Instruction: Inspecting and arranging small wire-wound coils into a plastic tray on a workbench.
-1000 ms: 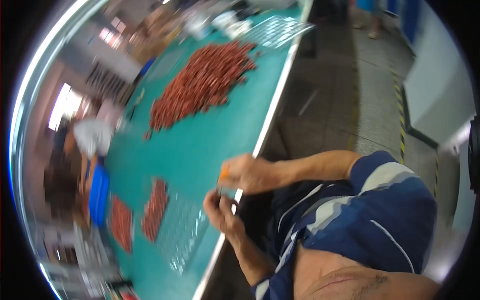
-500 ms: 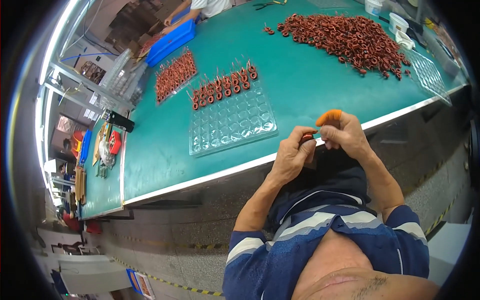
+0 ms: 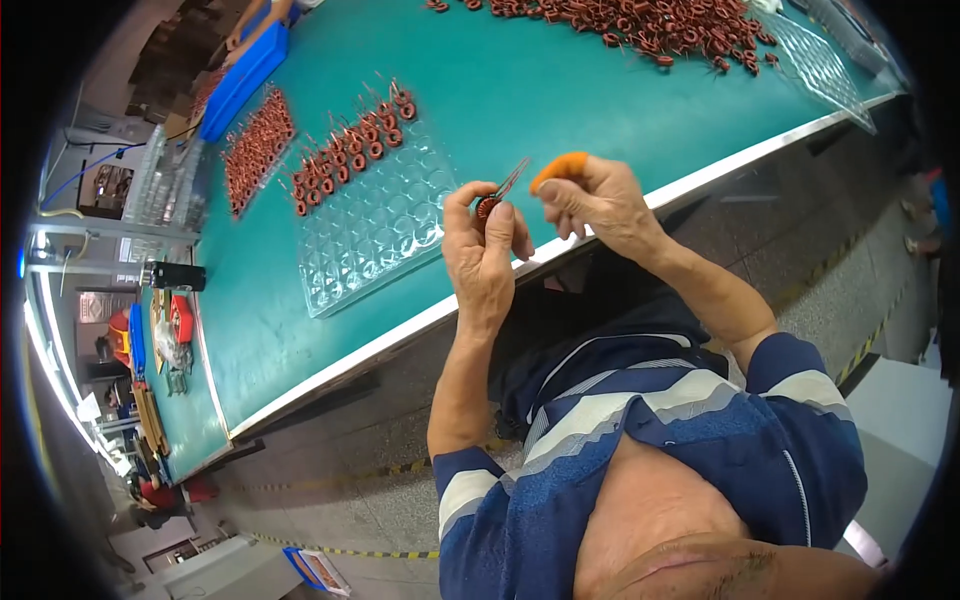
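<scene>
My left hand (image 3: 480,250) is closed on a copper-wound ring coil (image 3: 487,207), pinched between thumb and fingers. The coil's thin wire leads (image 3: 514,177) stick up and to the right. Just right of the leads is my right hand (image 3: 597,205), its index finger in an orange finger cot (image 3: 560,170). Its thumb and index finger are pressed together, and whether anything is between them cannot be seen. Left of my hands lies a clear plastic tray (image 3: 375,235) with round pockets. Coils (image 3: 357,160) with upright leads fill its far rows; the near pockets hold none.
A second block of coils (image 3: 257,150) stands farther left, near a blue bin (image 3: 245,80). A large heap of loose coils (image 3: 660,35) lies at the far right, beside another clear tray (image 3: 820,70). The green table's pale front edge (image 3: 390,340) runs below my hands.
My hands have risen from the table edge and come over the tabletop, and the coil's leads now show. The view has shifted, so the trays and heap sit farther left and higher.
</scene>
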The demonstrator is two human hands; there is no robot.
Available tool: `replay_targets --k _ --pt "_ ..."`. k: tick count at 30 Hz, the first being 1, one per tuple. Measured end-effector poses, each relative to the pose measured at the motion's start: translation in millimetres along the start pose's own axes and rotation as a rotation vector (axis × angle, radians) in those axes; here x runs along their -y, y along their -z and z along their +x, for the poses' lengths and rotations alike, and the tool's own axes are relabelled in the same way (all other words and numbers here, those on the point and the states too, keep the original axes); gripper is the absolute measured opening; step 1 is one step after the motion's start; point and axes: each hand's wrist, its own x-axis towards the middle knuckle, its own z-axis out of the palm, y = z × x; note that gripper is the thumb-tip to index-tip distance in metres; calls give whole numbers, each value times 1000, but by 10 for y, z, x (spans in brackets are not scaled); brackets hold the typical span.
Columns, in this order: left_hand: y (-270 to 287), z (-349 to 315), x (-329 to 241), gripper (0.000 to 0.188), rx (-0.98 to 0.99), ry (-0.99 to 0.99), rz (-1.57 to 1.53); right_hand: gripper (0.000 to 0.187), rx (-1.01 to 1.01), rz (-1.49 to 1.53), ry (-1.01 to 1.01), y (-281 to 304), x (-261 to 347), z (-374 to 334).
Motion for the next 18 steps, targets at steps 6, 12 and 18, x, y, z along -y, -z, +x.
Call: replay_targets --k 6,12,18 --pt "101 84 -121 24 104 -119 649 31 81 149 -67 -48 -4 93" --pt "272 130 -341 29 458 -190 828 29 162 94 -283 35 30 111" --pt "168 63 -187 30 196 -6 640 23 -133 -301 202 -226 61 -22"
